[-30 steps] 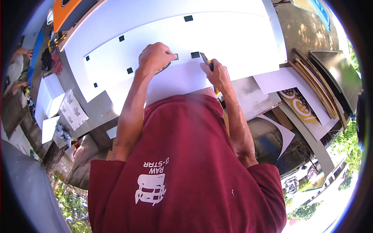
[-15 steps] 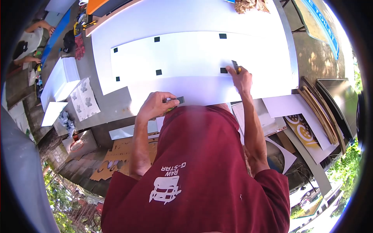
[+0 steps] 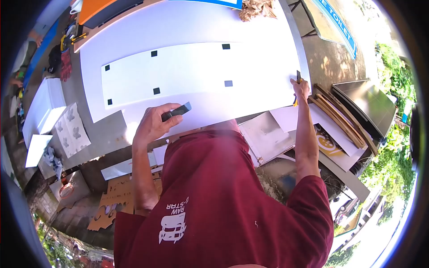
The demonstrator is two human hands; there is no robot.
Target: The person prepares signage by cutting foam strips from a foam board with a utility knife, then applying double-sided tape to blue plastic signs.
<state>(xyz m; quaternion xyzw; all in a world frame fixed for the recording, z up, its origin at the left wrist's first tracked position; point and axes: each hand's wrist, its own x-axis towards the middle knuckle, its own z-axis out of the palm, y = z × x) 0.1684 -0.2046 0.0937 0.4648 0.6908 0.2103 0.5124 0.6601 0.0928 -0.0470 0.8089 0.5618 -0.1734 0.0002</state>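
A long white panel lies on a larger white sheet, with several small black squares stuck along it. One square, a bluish-grey one, is lighter than the others. My left hand is closed around a piece of dark tape, held over the panel's near side; its outer end is pale blue-grey. Out at the sheet's right edge, my right hand is closed on a utility knife with yellow on its handle. The knife's dark tip points away from me.
An orange and black case and crumpled brown paper sit at the far side. White boards are stacked left. Wooden strips and panels lean at the right. Another person's arm shows at far left.
My right hand has moved right, away from the near-side square, which has turned from black to bluish grey. My left hand has raised and tilted the tape. The view has shifted right.
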